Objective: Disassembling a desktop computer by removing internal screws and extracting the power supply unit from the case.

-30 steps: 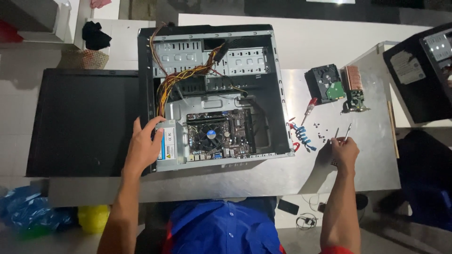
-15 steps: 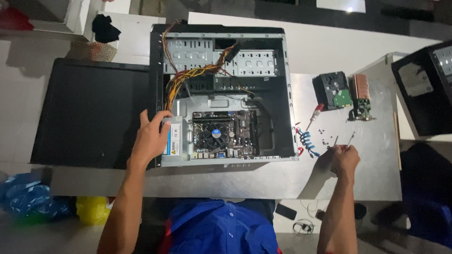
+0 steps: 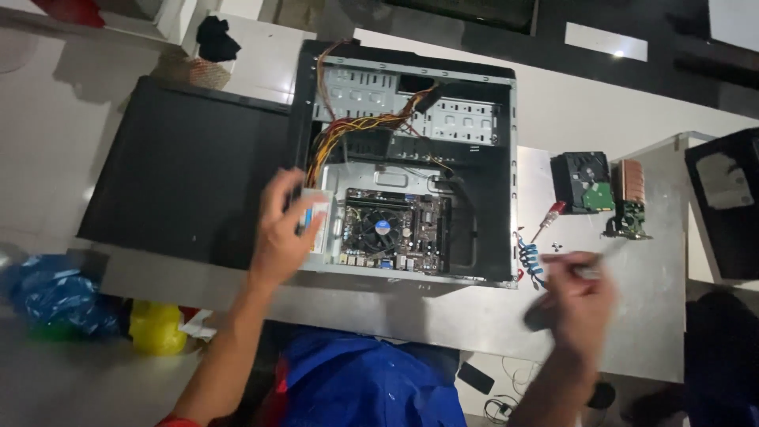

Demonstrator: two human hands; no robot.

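Note:
An open black computer case (image 3: 506,158) lies on its side on the grey table (image 3: 656,316). Inside it are a motherboard (image 3: 427,233) with a round cooler fan (image 3: 379,229) and a bundle of yellow and orange wires (image 3: 348,130). My left hand (image 3: 285,229) grips the case's left wall, fingers curled over a white-labelled box inside. My right hand (image 3: 577,296) is blurred, just right of the case's front corner above the table. It is closed on a thin light tool (image 3: 593,270) whose kind I cannot tell.
The case's black side panel (image 3: 182,166) lies to the left. Right of the case are a hard drive (image 3: 585,182), a card with a copper heatsink (image 3: 630,198), a red-handled screwdriver (image 3: 547,221), a blue coiled cable (image 3: 531,257) and small screws. Another black case (image 3: 723,205) stands far right.
My right hand has lifted off the screws and swung toward me and the case, now blurred. My left hand has curled over the labelled box. The view has shifted closer.

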